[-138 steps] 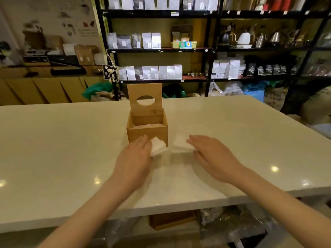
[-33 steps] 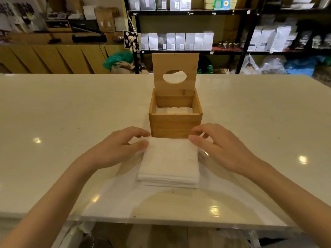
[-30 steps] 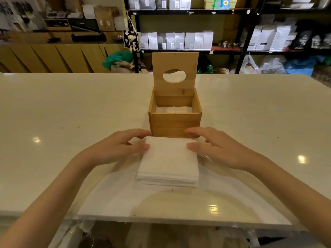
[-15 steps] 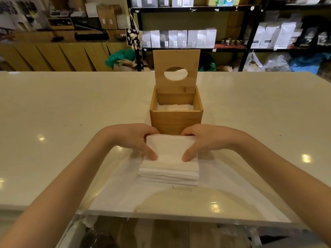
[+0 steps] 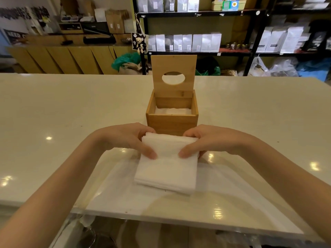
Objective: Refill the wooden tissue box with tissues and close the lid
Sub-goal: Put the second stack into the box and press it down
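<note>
Both hands, left hand and right hand, pinch the white folded tissue stack at its far edge, thumbs on top, to lift it into the open square wooden tissue box, whose holed lid stands upright.

White letters "EED" on a dark sign far left, shelf bag labels too small to read

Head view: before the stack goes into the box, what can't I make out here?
- How full the box is: its front wall hides all but the top of the tissues inside.
- The fingers of the left hand and right hand: curled behind the stack, only thumbs show.
- Sheet count in the stack: layers too fine.
- The lid hinge: too small.
</note>
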